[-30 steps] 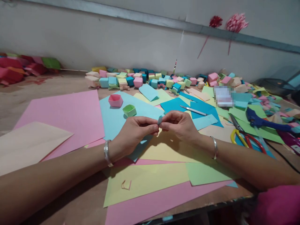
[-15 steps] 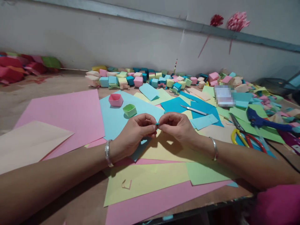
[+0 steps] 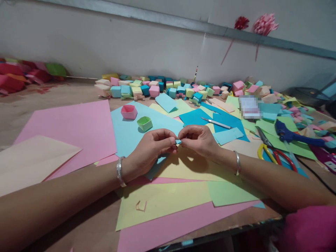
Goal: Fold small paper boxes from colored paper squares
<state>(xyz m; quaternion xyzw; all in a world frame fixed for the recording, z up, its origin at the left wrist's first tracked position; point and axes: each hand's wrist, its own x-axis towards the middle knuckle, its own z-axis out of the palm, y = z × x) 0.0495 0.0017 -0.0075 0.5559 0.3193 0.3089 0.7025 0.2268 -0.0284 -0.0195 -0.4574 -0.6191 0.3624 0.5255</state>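
Observation:
Between my fingertips is a small piece of light blue paper (image 3: 178, 141), mostly covered by the fingers. My left hand (image 3: 153, 148) pinches its left side with thumb and forefinger. The right side is pinched by my right hand (image 3: 201, 141). Both hands hover over pale yellow paper (image 3: 189, 171), nearly touching each other. Beyond the left hand, an open green paper box (image 3: 145, 123) and an open pink paper box (image 3: 128, 111) rest on a large light blue sheet (image 3: 123, 136).
Scissors (image 3: 278, 154) with yellow and red handles, a blue glue gun (image 3: 296, 134) and a craft knife (image 3: 216, 123) lie at the right. Several small folded paper cubes (image 3: 154, 91) line the wall. A large pink sheet (image 3: 70, 129) covers the left.
The paper between my fingertips has turned and shows more of its light blue surface. My hands have barely shifted, and the view has moved slightly.

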